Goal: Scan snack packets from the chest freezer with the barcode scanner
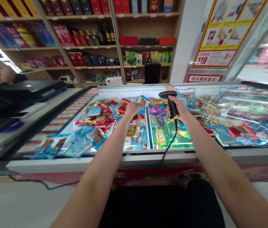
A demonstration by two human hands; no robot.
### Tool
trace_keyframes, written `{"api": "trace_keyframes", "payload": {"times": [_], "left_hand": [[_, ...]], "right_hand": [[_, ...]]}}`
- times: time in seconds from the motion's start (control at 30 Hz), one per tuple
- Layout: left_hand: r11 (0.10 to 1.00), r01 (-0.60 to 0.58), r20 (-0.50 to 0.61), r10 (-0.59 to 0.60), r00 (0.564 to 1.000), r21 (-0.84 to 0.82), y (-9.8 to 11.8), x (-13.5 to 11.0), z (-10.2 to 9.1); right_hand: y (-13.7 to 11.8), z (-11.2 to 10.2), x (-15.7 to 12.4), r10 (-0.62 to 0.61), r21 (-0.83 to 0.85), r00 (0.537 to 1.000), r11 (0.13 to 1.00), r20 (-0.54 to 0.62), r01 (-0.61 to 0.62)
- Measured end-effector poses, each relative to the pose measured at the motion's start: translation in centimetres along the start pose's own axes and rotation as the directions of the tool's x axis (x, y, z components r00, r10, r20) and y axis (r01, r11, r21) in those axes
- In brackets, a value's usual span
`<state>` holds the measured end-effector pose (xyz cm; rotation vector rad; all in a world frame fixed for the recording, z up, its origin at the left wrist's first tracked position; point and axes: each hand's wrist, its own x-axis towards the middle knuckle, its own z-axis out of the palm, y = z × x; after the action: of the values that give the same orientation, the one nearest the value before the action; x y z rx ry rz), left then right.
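Observation:
My right hand (179, 109) is wrapped round the grip of a black barcode scanner (169, 98) with a yellow base, and its black cable (164, 152) hangs down toward me. The scanner head points left. My left hand (131, 109) pinches a small snack packet (142, 101) just left of the scanner, above the glass lid of a chest freezer (148, 156). Many snack packets (100, 123) lie spread over the glass around both hands.
Wooden shelves (114, 47) with boxes and bottles stand behind the freezer. A black till device (34, 88) sits on a counter at the left, where another person's arm (5, 74) shows. A yellow poster (226, 31) hangs at the right.

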<state>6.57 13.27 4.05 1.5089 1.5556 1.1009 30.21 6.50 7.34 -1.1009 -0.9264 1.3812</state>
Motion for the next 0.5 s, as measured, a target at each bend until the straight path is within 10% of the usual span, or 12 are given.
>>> {"api": "trace_keyframes", "payload": {"times": [0.2, 0.3, 0.5], "left_hand": [[0.931, -0.269, -0.097, 0.300, 0.949, 0.246, 0.3, -0.2, -0.7], [0.789, -0.430, 0.029, 0.466, 0.884, 0.439, 0.1, -0.6, -0.4], [0.679, -0.440, 0.282, 0.337, 0.898, 0.589, -0.2, -1.1, 0.1]], "right_hand": [[0.8, 2.7, 0.3, 0.013, -0.070, 1.000, 0.997, 0.018, -0.012], [0.8, 2.6, 0.1, -0.013, -0.057, 1.000, 0.998, 0.010, 0.013], [1.0, 1.8, -0.1, 0.007, -0.039, 1.000, 0.999, -0.006, -0.007]]}}
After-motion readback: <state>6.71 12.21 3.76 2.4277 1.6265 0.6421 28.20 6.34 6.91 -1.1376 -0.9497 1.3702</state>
